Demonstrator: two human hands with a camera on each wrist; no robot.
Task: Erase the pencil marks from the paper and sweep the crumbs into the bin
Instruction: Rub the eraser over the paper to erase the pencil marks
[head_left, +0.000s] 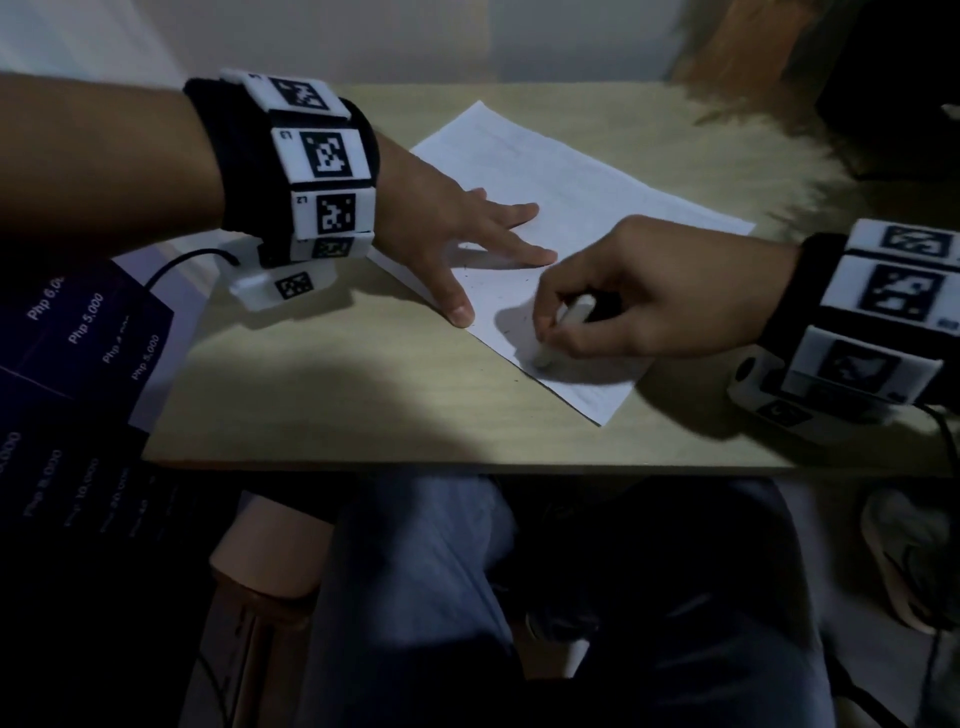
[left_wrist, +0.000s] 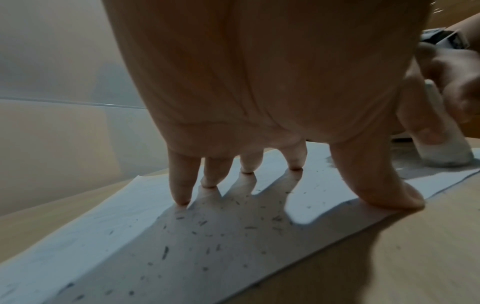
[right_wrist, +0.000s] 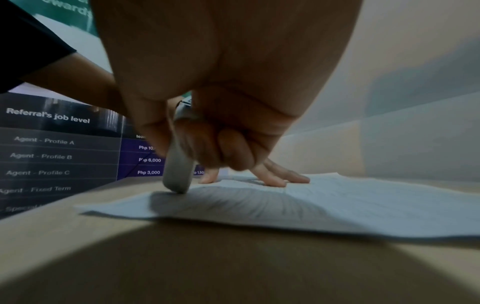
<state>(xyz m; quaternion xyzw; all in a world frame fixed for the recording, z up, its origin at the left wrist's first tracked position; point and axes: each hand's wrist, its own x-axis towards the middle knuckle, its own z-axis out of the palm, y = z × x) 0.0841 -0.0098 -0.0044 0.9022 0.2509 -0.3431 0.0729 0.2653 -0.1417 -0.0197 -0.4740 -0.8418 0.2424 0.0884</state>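
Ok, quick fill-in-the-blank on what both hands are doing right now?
1. The right hand grips a white ____.
2. The left hand presses its spread fingers on the ____.
3. Dark ____ lie scattered on the sheet under the left hand.
4. The sheet lies on a wooden table.

Missing: eraser; paper; crumbs

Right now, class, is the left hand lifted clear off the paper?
No, the left hand presses its spread fingertips onto the paper.
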